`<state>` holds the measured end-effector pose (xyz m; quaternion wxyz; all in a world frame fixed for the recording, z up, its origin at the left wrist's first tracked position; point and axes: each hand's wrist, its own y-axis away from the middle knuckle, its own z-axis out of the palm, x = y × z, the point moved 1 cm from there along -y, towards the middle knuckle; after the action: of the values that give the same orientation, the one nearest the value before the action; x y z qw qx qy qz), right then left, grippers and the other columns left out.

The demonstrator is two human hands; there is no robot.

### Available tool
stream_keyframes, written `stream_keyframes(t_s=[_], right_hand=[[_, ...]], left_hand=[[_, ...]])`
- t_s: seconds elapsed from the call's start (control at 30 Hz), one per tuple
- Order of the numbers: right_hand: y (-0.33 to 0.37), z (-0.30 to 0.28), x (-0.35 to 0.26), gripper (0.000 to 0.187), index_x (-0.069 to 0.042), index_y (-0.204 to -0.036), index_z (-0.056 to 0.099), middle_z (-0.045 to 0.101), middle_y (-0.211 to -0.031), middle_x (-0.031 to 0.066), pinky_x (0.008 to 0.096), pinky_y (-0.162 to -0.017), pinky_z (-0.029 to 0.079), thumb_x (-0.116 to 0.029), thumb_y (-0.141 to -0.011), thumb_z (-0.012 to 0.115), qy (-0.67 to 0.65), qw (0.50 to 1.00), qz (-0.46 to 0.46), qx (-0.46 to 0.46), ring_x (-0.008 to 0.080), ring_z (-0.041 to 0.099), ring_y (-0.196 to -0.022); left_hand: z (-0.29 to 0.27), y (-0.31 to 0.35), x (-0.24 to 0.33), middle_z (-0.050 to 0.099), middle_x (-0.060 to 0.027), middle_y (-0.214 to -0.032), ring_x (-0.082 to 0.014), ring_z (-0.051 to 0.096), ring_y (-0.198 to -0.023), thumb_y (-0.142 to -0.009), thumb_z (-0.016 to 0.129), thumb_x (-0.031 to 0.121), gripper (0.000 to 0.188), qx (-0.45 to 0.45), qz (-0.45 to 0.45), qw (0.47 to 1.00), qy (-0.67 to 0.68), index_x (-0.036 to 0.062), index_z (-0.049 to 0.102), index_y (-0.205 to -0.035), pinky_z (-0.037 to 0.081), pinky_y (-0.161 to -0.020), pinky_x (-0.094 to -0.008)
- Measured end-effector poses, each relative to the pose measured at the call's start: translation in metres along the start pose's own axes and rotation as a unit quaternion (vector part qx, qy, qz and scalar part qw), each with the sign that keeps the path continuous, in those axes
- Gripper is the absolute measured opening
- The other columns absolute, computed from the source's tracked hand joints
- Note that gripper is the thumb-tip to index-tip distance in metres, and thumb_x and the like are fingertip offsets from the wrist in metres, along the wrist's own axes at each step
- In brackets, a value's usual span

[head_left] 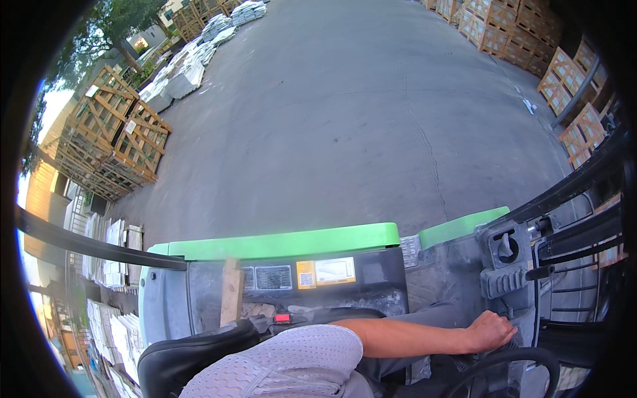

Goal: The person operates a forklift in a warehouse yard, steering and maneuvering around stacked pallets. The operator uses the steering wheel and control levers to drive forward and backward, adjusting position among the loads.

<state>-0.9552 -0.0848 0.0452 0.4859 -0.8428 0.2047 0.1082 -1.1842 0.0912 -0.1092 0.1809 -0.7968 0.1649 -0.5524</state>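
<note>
My left arm reaches across to the right from a pale mesh sleeve. My left hand is closed, fingers curled down, just beside the rim of a black steering wheel. Whatever lies inside the fist is hidden; a dark part shows just below it. My right hand is out of view. I sit on a black seat, with a grey-trousered leg stretched toward the pedal area.
A green-edged vehicle side panel carries labels and a wooden stick. A red buckle lies by the seat. Beyond the grey pavement stand wooden crates, white-wrapped stacks and more crates. Black frame bars cross the sides.
</note>
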Motion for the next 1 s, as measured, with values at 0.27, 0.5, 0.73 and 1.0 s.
stream_keyframes(t_s=[0.27,0.5,0.73,1.0], right_hand=[[0.112,-0.034,-0.01,0.029,0.004,-0.106,0.068,0.066,-0.095,0.0208,0.0459,-0.081,0.05,-0.024,-0.102,0.059,0.003,0.997,-0.024,-0.071,0.0366,0.061,-0.086],[0.139,0.019,-0.08,0.031,0.004,-0.105,0.067,0.064,-0.095,0.0204,0.0459,-0.08,0.049,-0.026,-0.102,0.058,-0.004,0.99,-0.055,-0.126,0.0363,0.06,-0.086],[0.126,0.068,-0.11,0.034,0.003,-0.104,0.066,0.063,-0.095,0.02,0.046,-0.08,0.048,-0.029,-0.103,0.058,-0.012,0.979,-0.09,-0.181,0.036,0.059,-0.086],[0.097,0.108,-0.163,0.036,0.003,-0.102,0.065,0.061,-0.095,0.0195,0.046,-0.079,0.047,-0.032,-0.104,0.057,0.002,0.963,-0.123,-0.24,0.0357,0.057,-0.085]], left_hand=[[-0.002,-0.023,-0.016,0.067,-0.016,-0.068,-0.0356,0.067,-0.061,-0.096,0.065,0.028,0.038,0.0,-0.033,0.999,0.0,0.0034,0.066,-0.067,0.051,-0.055,-0.0488],[-0.011,-0.052,-0.044,0.066,-0.0153,-0.066,-0.0345,0.066,-0.062,-0.094,0.065,0.026,0.035,0.036,-0.037,0.998,-0.022,0.0043,0.065,-0.067,0.051,-0.054,-0.0477],[-0.026,-0.081,-0.077,0.068,-0.0163,-0.07,-0.0335,0.068,-0.064,-0.094,0.063,0.026,0.033,0.047,-0.084,0.995,-0.025,0.0045,0.068,-0.069,0.052,-0.058,-0.0465],[-0.056,-0.119,-0.105,0.067,-0.0156,-0.069,-0.0327,0.068,-0.065,-0.094,0.064,0.025,0.033,0.089,-0.101,0.99,-0.03,0.0044,0.068,-0.069,0.052,-0.057,-0.0462]])
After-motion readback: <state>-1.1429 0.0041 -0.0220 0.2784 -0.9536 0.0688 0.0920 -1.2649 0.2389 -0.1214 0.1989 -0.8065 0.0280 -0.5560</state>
